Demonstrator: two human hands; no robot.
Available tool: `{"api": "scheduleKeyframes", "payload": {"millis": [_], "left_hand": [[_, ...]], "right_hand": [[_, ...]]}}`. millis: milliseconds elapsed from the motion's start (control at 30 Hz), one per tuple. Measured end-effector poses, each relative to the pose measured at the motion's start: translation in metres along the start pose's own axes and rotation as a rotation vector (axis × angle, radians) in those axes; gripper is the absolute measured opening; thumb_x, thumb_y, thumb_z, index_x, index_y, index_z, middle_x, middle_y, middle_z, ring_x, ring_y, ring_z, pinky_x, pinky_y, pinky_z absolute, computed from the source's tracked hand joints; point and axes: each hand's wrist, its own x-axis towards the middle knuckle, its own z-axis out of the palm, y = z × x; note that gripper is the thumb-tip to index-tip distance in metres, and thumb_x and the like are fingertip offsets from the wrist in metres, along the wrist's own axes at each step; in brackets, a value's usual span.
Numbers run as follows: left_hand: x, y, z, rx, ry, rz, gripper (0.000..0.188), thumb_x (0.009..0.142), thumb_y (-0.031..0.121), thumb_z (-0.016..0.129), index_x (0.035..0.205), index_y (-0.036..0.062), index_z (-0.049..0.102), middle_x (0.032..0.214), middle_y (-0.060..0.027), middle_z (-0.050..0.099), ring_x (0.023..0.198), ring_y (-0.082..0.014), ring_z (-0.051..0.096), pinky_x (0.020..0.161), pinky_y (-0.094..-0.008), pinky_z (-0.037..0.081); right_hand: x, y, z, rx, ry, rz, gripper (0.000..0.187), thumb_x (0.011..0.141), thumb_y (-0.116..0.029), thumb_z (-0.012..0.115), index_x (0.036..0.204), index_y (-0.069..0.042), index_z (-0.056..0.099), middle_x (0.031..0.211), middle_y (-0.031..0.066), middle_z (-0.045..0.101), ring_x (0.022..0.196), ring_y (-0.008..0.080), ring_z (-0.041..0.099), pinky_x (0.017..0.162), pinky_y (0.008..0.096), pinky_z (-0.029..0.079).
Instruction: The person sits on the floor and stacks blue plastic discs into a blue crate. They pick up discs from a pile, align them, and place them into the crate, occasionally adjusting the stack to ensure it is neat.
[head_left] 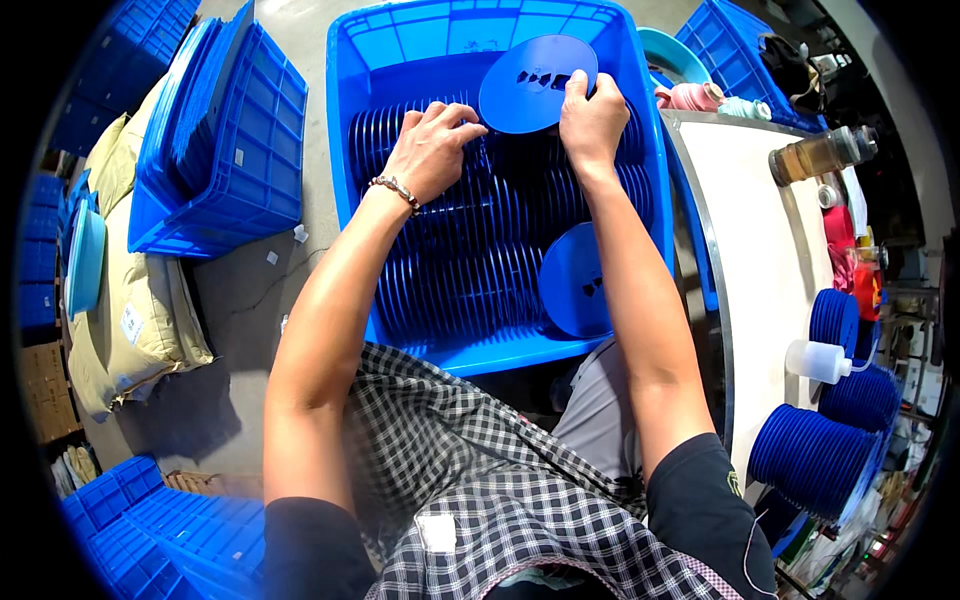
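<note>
Concrete floor (250, 290) runs under the scene, with a white worktop (760, 230) at right and stacked blue crates (215, 140) at left beside tan sacks (140, 300). Directly in front of you sits an open blue crate (640, 130), filled with rows of blue plastic reel discs (460, 270) standing on edge.

Your right hand (592, 118) is at the far right of the crate, its grip clenched on the lower edge of one blue reel disc (535, 82), which is lifted above the rows and tilted face-up. Your left hand (432, 148) rests on the tops of the standing discs at far centre, fingers curled down among them; whether its grip has closed on a disc cannot be told. A beaded bracelet (395, 188) circles that wrist.

Another loose disc (578, 280) leans at the near right of the crate. On the worktop stand stacks of blue discs (810, 455), a white squeeze bottle (815, 360) and an amber bottle (820, 152).
</note>
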Motion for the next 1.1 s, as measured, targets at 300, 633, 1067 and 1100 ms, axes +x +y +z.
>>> {"api": "scheduleKeyframes", "payload": {"millis": [300,633,1067,1100], "left_hand": [[0.004,-0.006,-0.011,-0.11,0.042,-0.042,0.037,0.081,-0.011,0.054,0.107,0.0117,0.068,0.105,-0.0051,0.072,0.107,-0.0213,0.066,0.092,-0.0378,0.044],[0.005,-0.009,-0.009,-0.09,0.108,-0.112,0.039,0.081,-0.007,0.061,0.114,0.0122,0.067,0.109,-0.0048,0.073,0.108,-0.0228,0.066,0.093,-0.0384,0.045],[0.011,-0.011,-0.012,-0.167,0.195,-0.178,0.04,0.082,-0.008,0.059,0.118,0.0078,0.068,0.112,-0.0086,0.074,0.109,-0.0279,0.068,0.094,-0.0409,0.052],[0.011,-0.013,-0.011,-0.183,0.204,-0.195,0.04,0.082,-0.008,0.058,0.118,0.0079,0.069,0.113,-0.0086,0.074,0.109,-0.0284,0.068,0.095,-0.0412,0.054]], "right_hand": [[-0.012,-0.035,-0.001,-0.076,-0.161,-0.188,0.028,0.099,-0.017,0.059,0.086,0.008,0.064,0.079,0.0282,0.069,0.073,0.0436,0.071,0.068,0.0482,0.059],[-0.022,-0.055,-0.005,-0.108,-0.303,-0.254,0.03,0.097,-0.02,0.061,0.086,0.007,0.065,0.084,0.029,0.07,0.079,0.0462,0.071,0.073,0.0512,0.059],[-0.018,-0.073,-0.027,-0.187,-0.352,-0.19,0.069,0.105,-0.062,0.044,0.102,0.002,0.07,0.094,0.0221,0.075,0.089,0.0398,0.075,0.077,0.0484,0.06],[-0.014,-0.073,-0.031,-0.188,-0.32,-0.199,0.066,0.106,-0.058,0.044,0.104,0.002,0.071,0.09,0.0215,0.076,0.087,0.0386,0.076,0.077,0.0478,0.06]]}}
